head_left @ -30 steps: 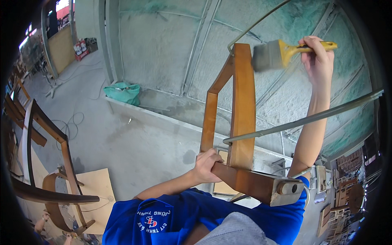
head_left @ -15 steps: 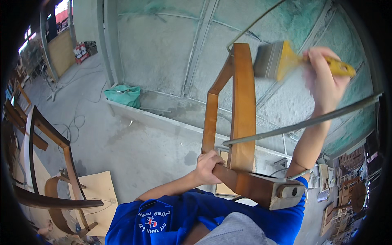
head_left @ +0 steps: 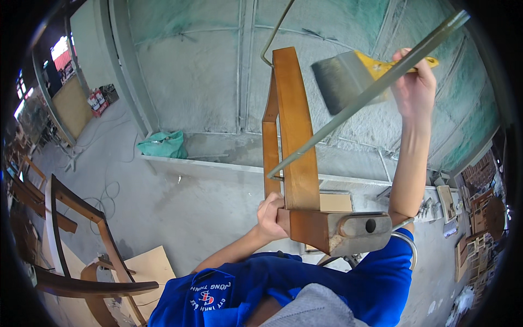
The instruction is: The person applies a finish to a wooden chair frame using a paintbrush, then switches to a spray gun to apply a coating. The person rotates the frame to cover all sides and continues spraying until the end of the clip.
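Observation:
A brown wooden frame piece (head_left: pixel 297 131), probably a chair part, hangs upright in front of me from metal rods. Its near end carries a pale end face (head_left: pixel 359 231) with a rounded slot and a dark hole. My left hand (head_left: pixel 271 217) is closed round the lower part of the frame, left of that end. Up on the right, my right hand (head_left: pixel 417 84) grips the yellow handle of a wide flat paintbrush (head_left: pixel 343 82). The brush's dark bristles point left, apart from the wood. A grey metal rod (head_left: pixel 370 92) crosses in front of the brush and partly hides it.
Behind the frame stands a wall of whitish panels (head_left: pixel 188 82) stained green, with a low ledge at its foot. A green bag (head_left: pixel 162 144) rests by that ledge. Another dark wooden frame (head_left: pixel 81 210) is at the left, near a light board (head_left: pixel 150 272). Hoses cross the floor.
The wooden frame has turned, and the rod's far end has swung upward and away. My right hand has rotated the brush so its broad face shows. My left hand keeps its grip.

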